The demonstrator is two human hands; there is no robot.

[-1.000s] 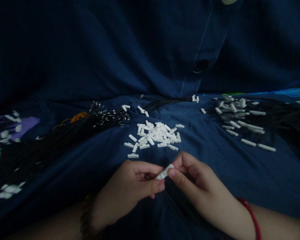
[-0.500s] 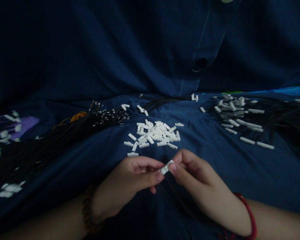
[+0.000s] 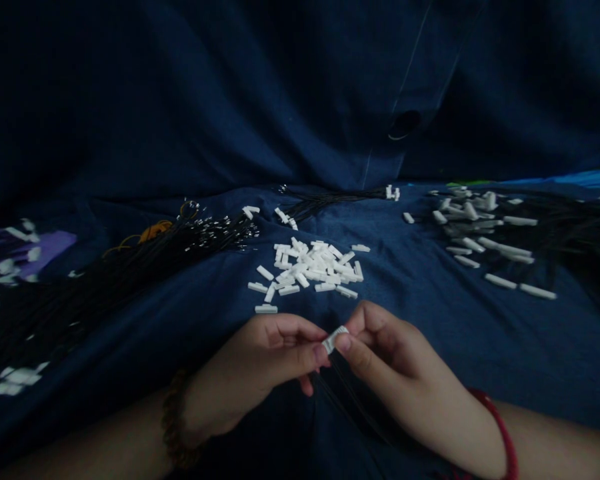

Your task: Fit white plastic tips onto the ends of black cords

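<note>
My left hand (image 3: 260,370) and my right hand (image 3: 395,363) meet low in the middle, fingertips pinched together on one small white plastic clip (image 3: 334,339). A thin black cord (image 3: 347,400) hangs down from the clip between my wrists. Just beyond my fingers lies a pile of white plastic clips (image 3: 313,267) on the dark blue cloth (image 3: 410,300). A bead bracelet circles my left wrist and a red band my right.
A long bundle of black cords with metal tips (image 3: 145,260) lies to the left. At the right, black cords with white clips fitted (image 3: 485,233) lie in a heap. A smaller cord bunch (image 3: 340,198) rests at the back. Dark blue fabric rises behind.
The clip has been turned and pushed closer between my fingertips, showing shorter now. Both hands stay in the same place, with only a slight shift of the view.
</note>
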